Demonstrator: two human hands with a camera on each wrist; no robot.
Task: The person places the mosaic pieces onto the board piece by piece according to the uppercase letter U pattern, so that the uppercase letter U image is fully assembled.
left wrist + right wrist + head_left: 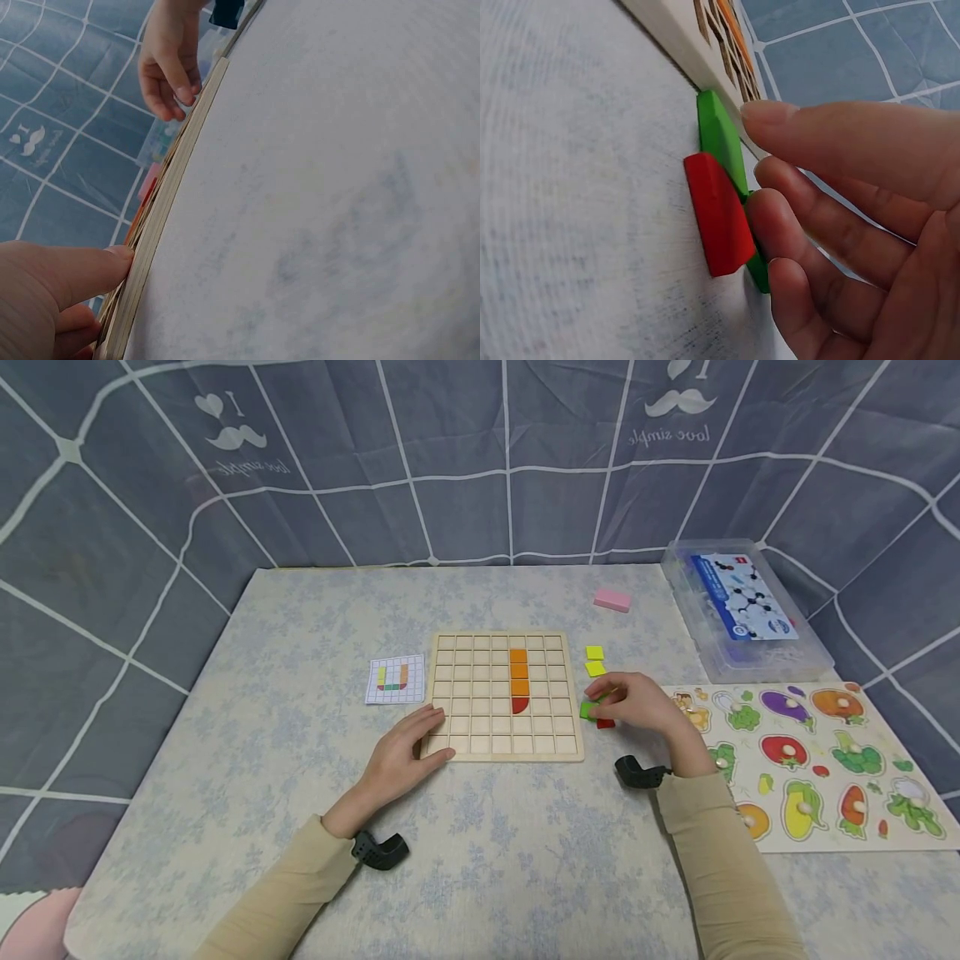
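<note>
A wooden grid board [468, 724] lies mid-table, bearing a column of several orange squares [519, 672] with a red quarter-round piece [520, 704] at its lower end. My left hand [393, 758] rests on the board's left edge, fingers and thumb spread. To the board's right, my right hand [637, 702] hovers over green tiles [718, 135] and a red piece [716, 217]. Its thumb and bent fingers stand apart with nothing seen between them; whether a fingertip touches a green tile, I cannot tell. Two yellow tiles [595, 653] lie just beyond that hand.
Left of the board lies a pattern card [395, 693] printed with a coloured U shape. A pink block [612, 601] lies at the back. On the right are a clear plastic box [795, 660] and a vegetable puzzle board [817, 785].
</note>
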